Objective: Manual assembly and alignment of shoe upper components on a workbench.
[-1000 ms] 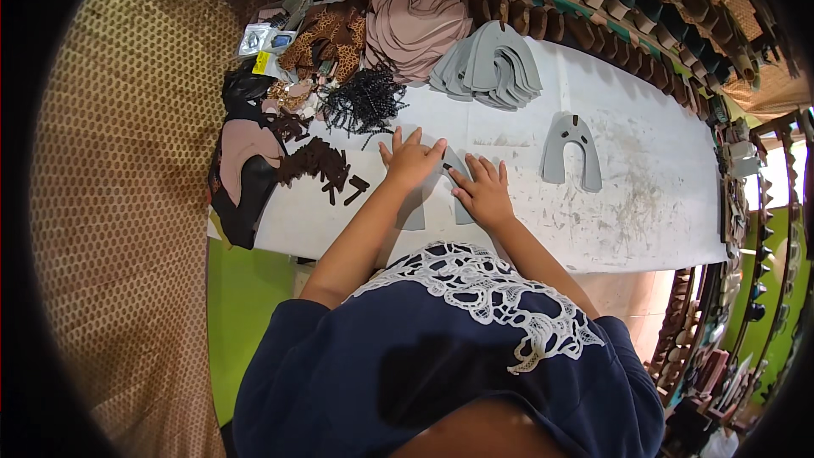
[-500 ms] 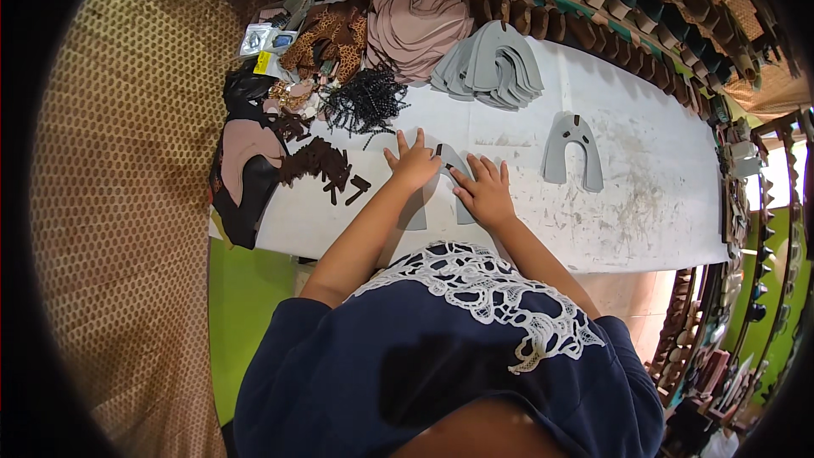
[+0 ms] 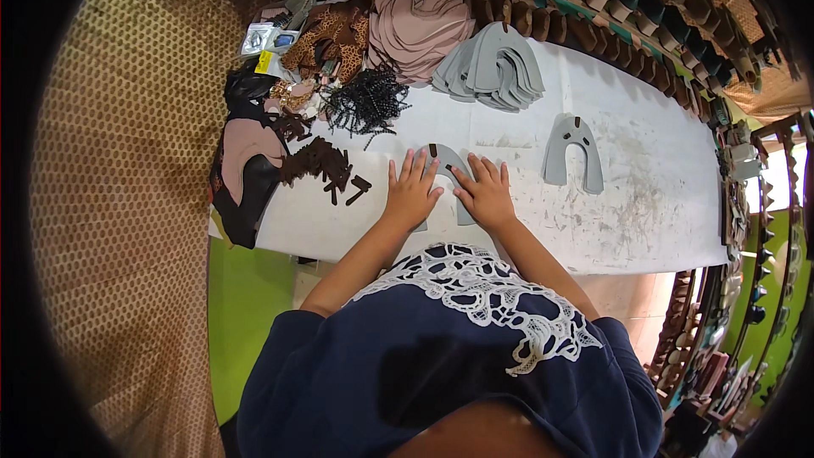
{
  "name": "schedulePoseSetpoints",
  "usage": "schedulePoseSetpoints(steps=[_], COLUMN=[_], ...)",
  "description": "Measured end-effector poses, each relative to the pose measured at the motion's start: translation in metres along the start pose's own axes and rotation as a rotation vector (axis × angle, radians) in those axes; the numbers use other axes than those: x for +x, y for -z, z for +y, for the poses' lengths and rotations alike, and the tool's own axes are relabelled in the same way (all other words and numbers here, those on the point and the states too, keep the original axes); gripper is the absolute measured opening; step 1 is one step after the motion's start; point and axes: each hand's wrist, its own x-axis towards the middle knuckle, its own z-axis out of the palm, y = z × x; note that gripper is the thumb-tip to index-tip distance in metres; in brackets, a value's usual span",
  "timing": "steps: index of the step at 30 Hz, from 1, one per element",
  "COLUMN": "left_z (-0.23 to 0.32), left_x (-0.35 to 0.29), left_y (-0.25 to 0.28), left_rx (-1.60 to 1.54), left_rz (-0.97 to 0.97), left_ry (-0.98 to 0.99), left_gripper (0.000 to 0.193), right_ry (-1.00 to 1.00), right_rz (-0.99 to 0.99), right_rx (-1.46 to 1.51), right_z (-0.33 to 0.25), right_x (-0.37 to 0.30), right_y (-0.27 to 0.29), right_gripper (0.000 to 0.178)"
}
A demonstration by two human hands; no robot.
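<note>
A grey U-shaped shoe upper piece [image 3: 449, 158] lies flat on the white-covered table right in front of me. My left hand [image 3: 410, 195] rests on its left side, fingers stretched out and pointing away from me. On its right side lies my right hand [image 3: 487, 195], also flat with spread fingertips. Small dark brown strips show on the piece, one at the top of its curve and another by my right fingertips. Both hands cover much of its two legs. To the right, apart from my hands, is a similar grey upper piece [image 3: 574, 149] with small dark strips on it.
Dark brown strips [image 3: 319, 161] lie in a heap left of my hands. Behind them are black beaded cords [image 3: 366, 102], leopard-print pieces [image 3: 329, 41], pink cut pieces [image 3: 419, 30] and stacked grey uppers [image 3: 490, 68]. Racks of shoes [image 3: 593, 34] line the table's far edge.
My left hand has moved back toward me from the top of the grey piece and now lies on its left side. My right hand has stayed nearly in place.
</note>
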Motion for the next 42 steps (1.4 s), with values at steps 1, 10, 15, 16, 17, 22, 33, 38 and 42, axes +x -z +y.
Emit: schedulePoseSetpoints(steps=[1,10,15,16,17,22,33,38,42], left_z=[0.000,0.002,0.002,0.002,0.001,-0.005,-0.057,-0.055,-0.053], left_x=[0.000,-0.009,-0.025,-0.029,-0.033,-0.049,-0.083,-0.089,-0.086], left_y=[-0.001,0.001,0.009,0.011,0.013,0.038,0.059,0.057,0.063], left_rx=[-0.001,0.016,0.060,0.063,0.063,0.039,0.159,0.139,0.105], left_rz=[0.001,-0.032,-0.049,-0.044,-0.035,0.018,0.245,0.233,0.218], left_ry=[0.002,0.074,0.088,0.100,0.098,0.149,0.480,0.468,0.470], left_gripper=[0.058,0.059,0.059,0.059,0.057,0.046,0.023,0.023,0.025], right_ry=[-0.001,-0.004,-0.006,0.006,0.018,0.065,0.321,0.299,0.233], right_rz=[0.003,-0.020,-0.021,0.002,0.027,0.051,-0.024,-0.123,-0.140], right_rx=[-0.005,0.073,0.000,-0.020,-0.038,-0.011,0.093,0.131,0.223], right_z=[0.000,-0.001,-0.004,-0.005,-0.006,-0.028,-0.109,-0.127,-0.131], right_x=[0.000,0.001,0.007,0.009,0.011,0.030,0.085,0.098,0.103], right_y=[0.000,0.001,-0.002,-0.004,-0.006,-0.005,-0.059,-0.064,-0.070], right_gripper=[0.042,0.045,0.046,0.043,0.040,0.025,0.022,0.018,0.014])
